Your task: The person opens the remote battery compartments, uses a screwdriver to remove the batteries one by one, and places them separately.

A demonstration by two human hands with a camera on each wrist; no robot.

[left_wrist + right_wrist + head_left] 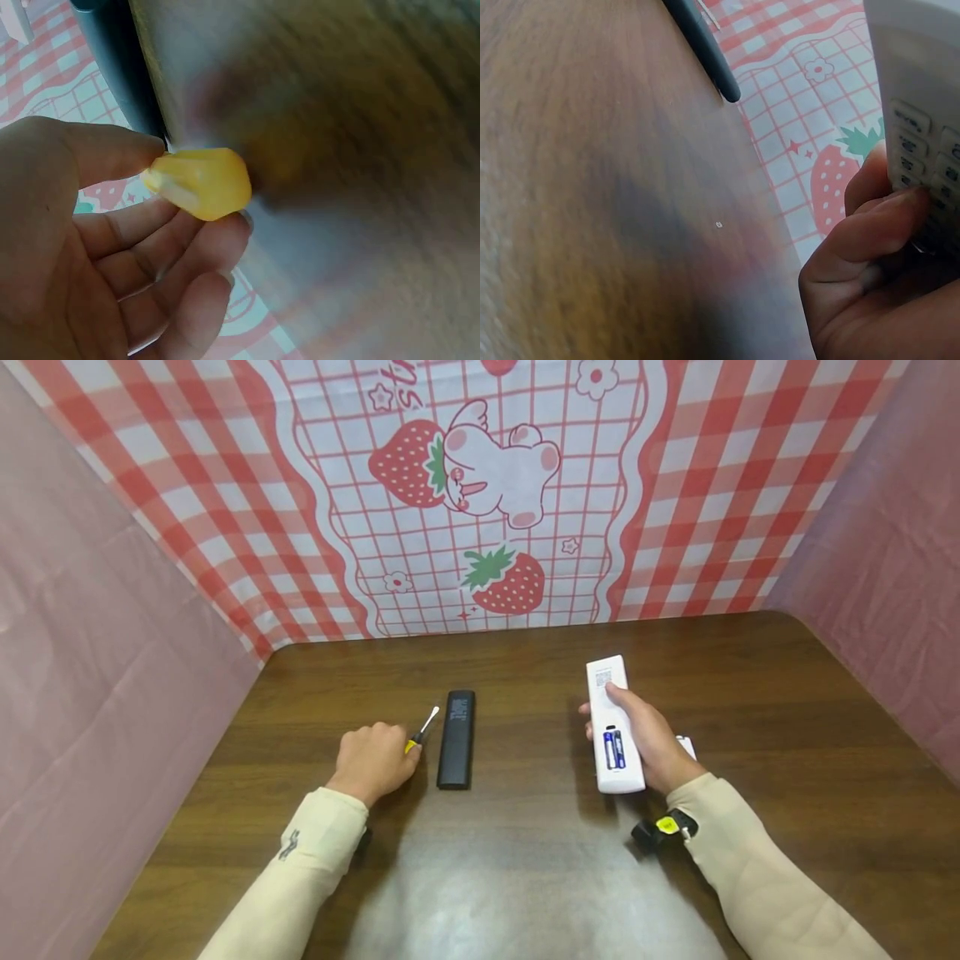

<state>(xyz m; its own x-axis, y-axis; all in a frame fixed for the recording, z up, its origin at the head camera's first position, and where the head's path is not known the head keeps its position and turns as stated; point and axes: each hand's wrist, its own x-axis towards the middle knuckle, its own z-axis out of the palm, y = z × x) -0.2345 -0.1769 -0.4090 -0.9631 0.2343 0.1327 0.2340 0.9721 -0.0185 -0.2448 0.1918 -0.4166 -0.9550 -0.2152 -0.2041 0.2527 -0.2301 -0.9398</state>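
Note:
My left hand [373,762] pinches a small screwdriver by its yellow handle [206,184], thumb on one side and fingers on the other. The metal screwdriver shaft [430,719] points up and away toward the back. Right of it a long black device [456,739], with small print near its far end, lies on the table. In my right hand [652,739] is a white remote control [617,718], back side up, its battery compartment uncovered with two blue batteries [614,749] inside. Fingers of that hand curl under onto the keypad [922,150].
A small white piece [686,747] shows partly behind the right hand on the brown wooden table [525,852]. A red-checked strawberry cloth [510,493] hangs along the back edge. Pink cloth walls [97,635] stand at both sides.

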